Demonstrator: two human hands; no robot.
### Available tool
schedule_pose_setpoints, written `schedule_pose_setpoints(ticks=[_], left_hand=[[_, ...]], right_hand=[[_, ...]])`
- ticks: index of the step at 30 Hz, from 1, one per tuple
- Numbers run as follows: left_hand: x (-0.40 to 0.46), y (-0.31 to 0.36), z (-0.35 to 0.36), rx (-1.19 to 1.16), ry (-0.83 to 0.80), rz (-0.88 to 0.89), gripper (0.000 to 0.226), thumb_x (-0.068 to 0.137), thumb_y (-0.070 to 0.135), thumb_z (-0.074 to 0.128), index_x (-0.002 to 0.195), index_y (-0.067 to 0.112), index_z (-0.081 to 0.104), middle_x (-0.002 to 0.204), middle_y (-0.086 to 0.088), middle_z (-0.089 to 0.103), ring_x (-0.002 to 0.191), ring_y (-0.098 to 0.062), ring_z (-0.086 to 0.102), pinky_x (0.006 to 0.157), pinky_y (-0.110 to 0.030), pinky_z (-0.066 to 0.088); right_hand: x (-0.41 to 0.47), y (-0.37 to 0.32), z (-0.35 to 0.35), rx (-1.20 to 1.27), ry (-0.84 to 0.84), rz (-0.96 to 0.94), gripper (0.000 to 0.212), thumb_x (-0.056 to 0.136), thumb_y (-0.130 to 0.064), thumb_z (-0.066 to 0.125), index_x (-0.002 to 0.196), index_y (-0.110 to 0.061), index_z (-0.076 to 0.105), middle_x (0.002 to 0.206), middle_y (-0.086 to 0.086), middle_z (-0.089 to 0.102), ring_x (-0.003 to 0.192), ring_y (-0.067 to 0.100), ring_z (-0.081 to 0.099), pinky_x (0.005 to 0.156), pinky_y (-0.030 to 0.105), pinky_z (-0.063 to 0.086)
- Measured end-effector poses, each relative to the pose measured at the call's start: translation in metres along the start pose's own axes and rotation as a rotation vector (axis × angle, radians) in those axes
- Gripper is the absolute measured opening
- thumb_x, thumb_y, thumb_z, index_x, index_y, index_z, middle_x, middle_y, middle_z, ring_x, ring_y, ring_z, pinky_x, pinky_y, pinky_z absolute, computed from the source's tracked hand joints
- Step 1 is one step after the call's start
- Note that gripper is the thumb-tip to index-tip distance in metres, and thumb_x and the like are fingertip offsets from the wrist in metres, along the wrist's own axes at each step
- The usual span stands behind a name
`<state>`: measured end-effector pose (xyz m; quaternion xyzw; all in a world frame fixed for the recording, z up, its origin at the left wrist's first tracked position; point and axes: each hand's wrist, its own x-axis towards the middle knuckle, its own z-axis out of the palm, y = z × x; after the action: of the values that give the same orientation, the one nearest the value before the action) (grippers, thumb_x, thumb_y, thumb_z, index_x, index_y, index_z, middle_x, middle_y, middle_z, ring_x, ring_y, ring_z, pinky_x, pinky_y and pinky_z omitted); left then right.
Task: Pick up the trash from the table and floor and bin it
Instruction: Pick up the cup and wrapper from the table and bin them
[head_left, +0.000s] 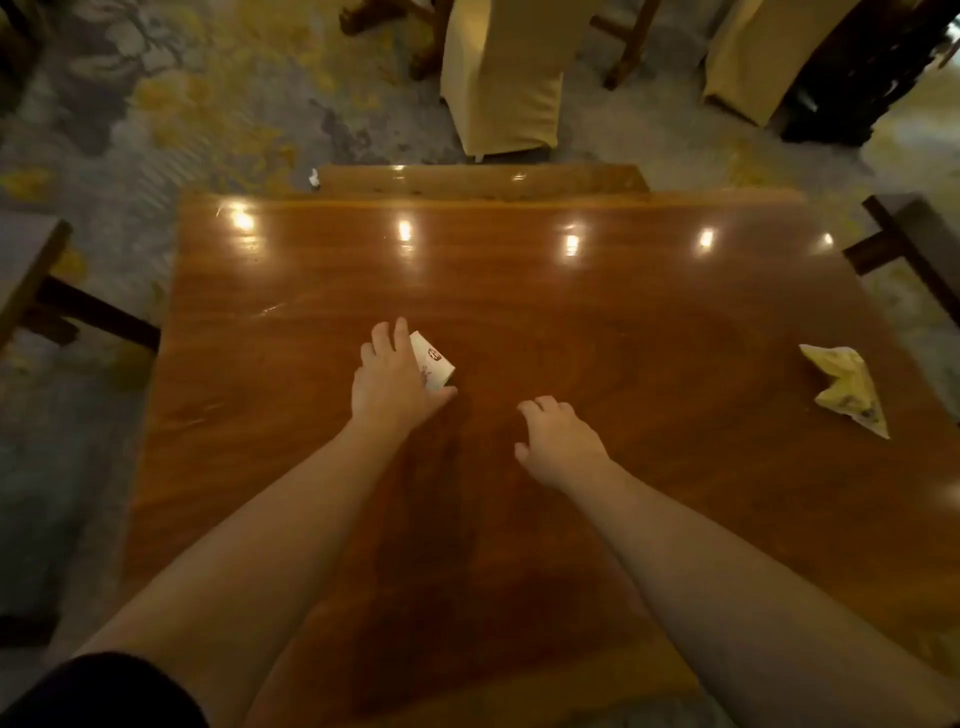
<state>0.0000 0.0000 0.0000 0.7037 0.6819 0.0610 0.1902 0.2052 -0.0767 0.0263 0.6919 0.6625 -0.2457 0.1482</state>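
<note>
Left hand (392, 379) closing fingers round small white card (434, 361) at mid-table (623, 291), thumb tucking under for lift. Right hand (558, 441) hovering empty, fingers loosely spread. Crumpled wrapper (847, 387) lying near right edge (probably next). White scrap (314, 177) waiting on floor beyond. Bin not visible.

Wooden table (519, 291): small carton (434, 364), crumpled wrapper (847, 387)

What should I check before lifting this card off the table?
1. Left hand on the card: ok, fingers and thumb close around it.
2. Card lifted off the table: cannot tell.
3. Right hand free: ok, empty, curled above the table.
4. Crumpled wrapper remaining: not ok, on the right edge.
5. White scrap on the floor: not ok.
6. Bin in view: not ok.
</note>
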Motion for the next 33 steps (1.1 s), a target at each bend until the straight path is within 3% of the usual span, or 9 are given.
schedule_pose_setpoints(ticks=[3, 5, 15, 20, 24, 33], left_hand=[[0.003, -0.003, 0.006, -0.091, 0.022, 0.0, 0.097, 0.069, 0.054, 0.077, 0.142, 0.014, 0.029, 0.136, -0.01, 0.036, 0.12, -0.03, 0.042, 0.081, -0.041, 0.048], [0.004, -0.008, 0.012, -0.11, 0.017, -0.006, 0.091, 0.07, 0.049, 0.078, 0.14, 0.014, 0.032, 0.131, -0.009, 0.04, 0.117, -0.028, 0.044, 0.083, -0.041, 0.048], [-0.037, -0.007, 0.011, 0.02, 0.036, 0.034, 0.095, 0.074, 0.068, 0.065, 0.146, 0.015, 0.032, 0.137, -0.006, 0.046, 0.118, -0.029, 0.045, 0.088, -0.042, 0.049], [-0.06, 0.016, 0.013, 0.021, 0.0, -0.01, 0.096, 0.075, 0.063, 0.067, 0.151, 0.02, 0.025, 0.141, -0.005, 0.045, 0.121, -0.027, 0.048, 0.091, -0.042, 0.05], [-0.08, 0.058, 0.02, 0.003, 0.013, -0.051, 0.097, 0.074, 0.062, 0.069, 0.151, 0.023, 0.024, 0.142, -0.004, 0.044, 0.123, -0.026, 0.047, 0.091, -0.043, 0.049], [-0.1, 0.213, 0.06, -0.093, -0.041, -0.059, 0.094, 0.071, 0.06, 0.075, 0.148, 0.029, 0.03, 0.139, -0.003, 0.047, 0.122, -0.024, 0.049, 0.092, -0.046, 0.05]], right_hand=[[0.005, 0.005, 0.009, -0.001, -0.064, 0.055, 0.062, 0.1, -0.037, 0.053, 0.154, -0.019, 0.028, 0.158, 0.008, 0.03, 0.143, 0.031, 0.03, 0.11, 0.049, 0.04], [0.008, 0.009, 0.016, -0.007, -0.116, 0.069, 0.062, 0.1, -0.039, 0.052, 0.155, -0.02, 0.027, 0.159, 0.008, 0.03, 0.144, 0.031, 0.028, 0.112, 0.049, 0.038], [0.021, 0.018, 0.031, -0.009, -0.097, 0.016, 0.054, 0.1, -0.035, 0.053, 0.15, -0.019, 0.039, 0.153, 0.009, 0.036, 0.138, 0.032, 0.034, 0.108, 0.047, 0.042], [0.026, 0.039, 0.021, -0.051, -0.188, -0.095, 0.06, 0.099, -0.036, 0.056, 0.154, -0.027, 0.034, 0.16, 0.007, 0.026, 0.144, 0.031, 0.028, 0.114, 0.049, 0.035], [0.016, 0.085, 0.006, 0.129, -0.277, -0.171, 0.057, 0.099, -0.035, 0.058, 0.151, -0.036, 0.036, 0.162, -0.001, 0.027, 0.147, 0.027, 0.027, 0.115, 0.05, 0.034], [-0.027, 0.249, -0.031, 0.251, -0.167, -0.183, 0.046, 0.099, -0.033, 0.059, 0.144, -0.033, 0.047, 0.155, 0.001, 0.039, 0.136, 0.026, 0.043, 0.105, 0.044, 0.046]])
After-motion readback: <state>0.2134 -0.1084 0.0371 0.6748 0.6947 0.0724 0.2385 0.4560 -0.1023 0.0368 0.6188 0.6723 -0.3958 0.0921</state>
